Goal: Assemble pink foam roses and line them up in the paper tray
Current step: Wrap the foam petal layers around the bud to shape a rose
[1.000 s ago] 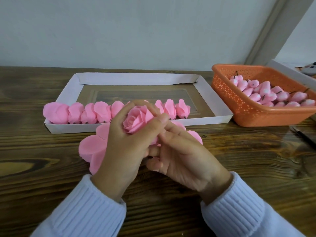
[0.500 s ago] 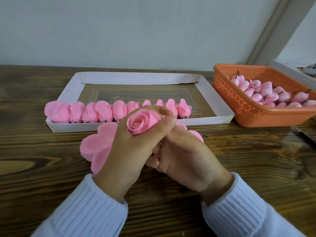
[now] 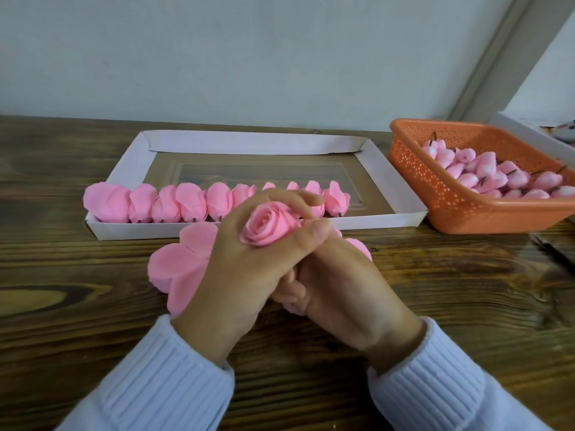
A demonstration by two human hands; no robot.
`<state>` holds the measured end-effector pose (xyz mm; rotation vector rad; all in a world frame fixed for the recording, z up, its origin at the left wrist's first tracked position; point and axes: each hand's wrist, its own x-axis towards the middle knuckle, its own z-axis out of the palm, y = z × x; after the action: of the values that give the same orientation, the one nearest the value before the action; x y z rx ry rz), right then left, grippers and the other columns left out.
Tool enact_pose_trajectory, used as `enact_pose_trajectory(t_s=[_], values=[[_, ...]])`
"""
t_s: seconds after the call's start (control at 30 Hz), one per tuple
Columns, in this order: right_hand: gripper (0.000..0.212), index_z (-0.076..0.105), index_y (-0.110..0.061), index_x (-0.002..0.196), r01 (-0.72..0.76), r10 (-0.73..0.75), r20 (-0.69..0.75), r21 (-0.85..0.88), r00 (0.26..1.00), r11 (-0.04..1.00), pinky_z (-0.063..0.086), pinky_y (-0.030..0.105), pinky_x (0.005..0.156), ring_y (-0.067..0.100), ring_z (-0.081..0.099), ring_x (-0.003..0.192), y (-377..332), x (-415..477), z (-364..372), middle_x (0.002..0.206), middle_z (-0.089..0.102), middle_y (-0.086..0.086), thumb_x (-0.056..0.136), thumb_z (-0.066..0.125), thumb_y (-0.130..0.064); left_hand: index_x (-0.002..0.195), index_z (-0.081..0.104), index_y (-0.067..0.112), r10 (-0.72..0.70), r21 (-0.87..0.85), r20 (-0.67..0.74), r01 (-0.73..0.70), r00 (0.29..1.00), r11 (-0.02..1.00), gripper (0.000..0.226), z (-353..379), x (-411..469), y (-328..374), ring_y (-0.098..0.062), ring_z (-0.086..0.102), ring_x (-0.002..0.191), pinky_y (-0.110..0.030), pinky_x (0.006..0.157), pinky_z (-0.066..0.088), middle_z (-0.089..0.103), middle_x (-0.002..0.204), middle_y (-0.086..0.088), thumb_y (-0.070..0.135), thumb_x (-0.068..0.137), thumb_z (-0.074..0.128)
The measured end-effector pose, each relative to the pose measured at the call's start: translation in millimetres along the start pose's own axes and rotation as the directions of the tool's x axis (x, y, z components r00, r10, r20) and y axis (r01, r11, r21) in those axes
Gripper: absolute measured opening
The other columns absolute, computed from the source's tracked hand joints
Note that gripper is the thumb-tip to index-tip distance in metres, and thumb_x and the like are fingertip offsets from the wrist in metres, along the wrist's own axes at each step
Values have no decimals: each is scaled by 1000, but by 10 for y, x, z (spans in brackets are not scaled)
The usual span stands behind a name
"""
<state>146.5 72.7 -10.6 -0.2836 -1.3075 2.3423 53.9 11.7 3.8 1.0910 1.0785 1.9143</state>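
Closest to me are two pale ribbed sleeves, the left sleeve (image 3: 161,377) and the right sleeve (image 3: 435,384), coming in over the dark wooden table (image 3: 77,306). The left hand (image 3: 249,259) is raised a little above the tabletop and grips a finished pink rose (image 3: 270,227). Its thumb is pressed across the near side of the bloom, its fingers wrap round the far side, and the spiral centre faces up toward me. The right hand (image 3: 342,284) sits just beside it, with its fingers curled in under the left palm. I cannot tell whether they hold anything, because the left hand covers them.

Under both hands lies a stack of flat pink foam petals (image 3: 177,265), and its rounded lobes stick out to the left and right.

Just beyond the petals stands the white paper tray (image 3: 124,230). A row of roses (image 3: 189,202) lies side by side against its near wall, running from the left end to past the middle, and some of them are hidden behind the raised fingers. The rest of the tray floor is bare.

To the right of the tray, close to its corner, sits an orange perforated basket (image 3: 451,200) with a heap of pink buds (image 3: 497,178), short dark stems poking out of them. A thin dark object (image 3: 557,253) lies on the table near the right edge, too blurred to identify. A plain pale wall (image 3: 249,57) rises behind it all.
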Motion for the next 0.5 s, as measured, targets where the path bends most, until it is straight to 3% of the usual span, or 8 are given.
enact_pose_trajectory(t_s=[0.1,0.17,0.23,0.3,0.4,0.5], values=[[28,56,-3,111,-22,22,-12,-16,1000,1000,45,22,56,13,52,60,5,9,-4,72,53,9,102,41,-24,67,73,25,-49,9,-22,49,999,999,9,14,-18,25,-29,69,64,-17,42,43,75,98,6,34,64,72],[37,51,-6,130,-27,25,39,48,999,998,46,24,63,17,55,73,-1,-7,-16,87,54,12,96,44,-19,60,69,26,-84,-33,-71,82,994,996,12,-6,-2,33,-21,69,63,-16,38,41,74,94,6,37,62,72],[35,53,-7,126,-19,14,73,69,997,997,46,23,63,14,56,72,-7,-22,-8,81,58,8,93,42,-13,58,64,27,-64,-21,-64,63,996,998,13,-34,12,35,-15,59,50,-14,36,38,73,93,5,36,62,73],[23,55,-3,106,-23,22,46,29,999,999,45,21,59,10,54,62,2,-11,-12,68,58,3,95,40,-16,62,65,29,-39,29,-19,40,999,999,10,-37,10,19,-16,53,46,-15,36,38,74,99,5,34,62,74],[30,56,-3,101,-71,71,13,-51,997,996,42,23,59,12,51,61,7,13,-17,72,52,8,96,41,-28,70,73,31,-30,70,51,26,998,997,5,-10,-8,-11,-4,67,64,-11,47,46,74,102,8,33,66,72],[30,59,-10,117,-22,21,52,35,998,999,40,33,74,21,52,85,11,-4,-15,103,50,16,91,47,-22,64,71,31,-41,50,6,41,999,998,6,-26,1,-12,-10,72,88,-21,58,53,74,98,9,36,66,70]])
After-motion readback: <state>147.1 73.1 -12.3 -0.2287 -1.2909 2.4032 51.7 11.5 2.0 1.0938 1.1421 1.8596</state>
